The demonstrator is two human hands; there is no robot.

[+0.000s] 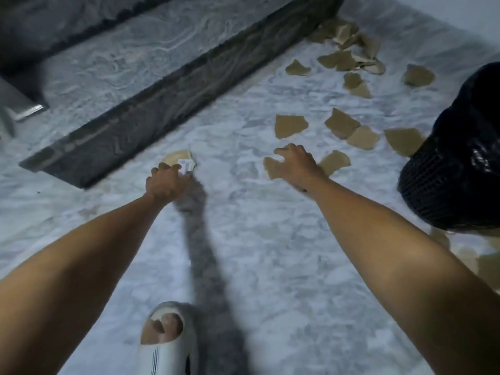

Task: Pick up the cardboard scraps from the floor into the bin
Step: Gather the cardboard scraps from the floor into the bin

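Cardboard scraps litter the marble floor beside the black bin.

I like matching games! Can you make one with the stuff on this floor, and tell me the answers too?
Things:
1. bin
2. slipper
3. scrap with white label
4. dark floor strip

Descriptions:
A. white, on a foot at the bottom edge
B. black mesh, at the right edge
C. under the left hand's fingertips
D. runs diagonally across the marble floor

Pairs: 1-B, 2-A, 3-C, 4-D
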